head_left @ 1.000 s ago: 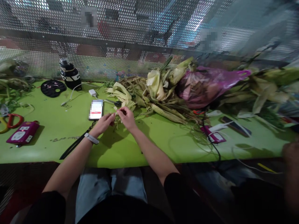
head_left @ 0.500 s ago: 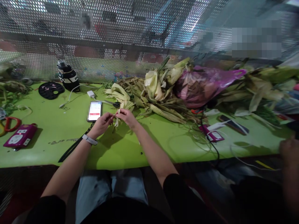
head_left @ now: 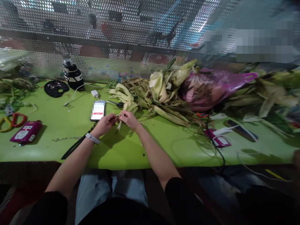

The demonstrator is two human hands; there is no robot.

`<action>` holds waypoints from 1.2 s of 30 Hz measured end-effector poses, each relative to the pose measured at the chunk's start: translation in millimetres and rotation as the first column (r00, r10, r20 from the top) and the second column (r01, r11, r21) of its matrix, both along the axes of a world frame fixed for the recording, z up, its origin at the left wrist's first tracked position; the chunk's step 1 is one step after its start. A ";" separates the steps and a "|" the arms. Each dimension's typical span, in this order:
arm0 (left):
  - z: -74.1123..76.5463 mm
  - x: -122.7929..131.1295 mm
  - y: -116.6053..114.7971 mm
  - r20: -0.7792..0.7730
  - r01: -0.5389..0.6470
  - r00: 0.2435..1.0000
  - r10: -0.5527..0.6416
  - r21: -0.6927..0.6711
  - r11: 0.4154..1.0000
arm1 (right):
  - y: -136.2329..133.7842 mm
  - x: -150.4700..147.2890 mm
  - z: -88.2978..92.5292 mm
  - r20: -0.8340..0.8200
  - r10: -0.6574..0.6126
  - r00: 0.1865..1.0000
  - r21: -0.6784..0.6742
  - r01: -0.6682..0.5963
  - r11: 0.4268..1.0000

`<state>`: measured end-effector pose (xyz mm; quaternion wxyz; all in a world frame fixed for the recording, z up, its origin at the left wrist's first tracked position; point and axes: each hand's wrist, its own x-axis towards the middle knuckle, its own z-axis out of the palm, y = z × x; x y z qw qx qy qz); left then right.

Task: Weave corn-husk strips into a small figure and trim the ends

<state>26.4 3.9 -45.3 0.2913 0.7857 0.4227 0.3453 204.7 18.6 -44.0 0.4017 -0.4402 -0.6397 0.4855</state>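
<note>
Both forearms are slanting inward over the green surface (head_left: 131, 157). The right hand (head_left: 128, 119) is pinching a pale husk strip (head_left: 119, 125), which is hanging between the hands; the left hand (head_left: 107, 123) is sitting beside it, fingers curled, their grip unclear. Just beyond, a phone (head_left: 98, 113) is lying and a husk pile (head_left: 142, 92) is crowding the space.
</note>
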 end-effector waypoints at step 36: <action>-8.4 -0.9 7.0 0.557 -0.094 0.813 0.169 -0.161 0.983 | -5.0 -16.4 -7.1 -0.379 -0.187 0.906 -0.030 0.190 0.981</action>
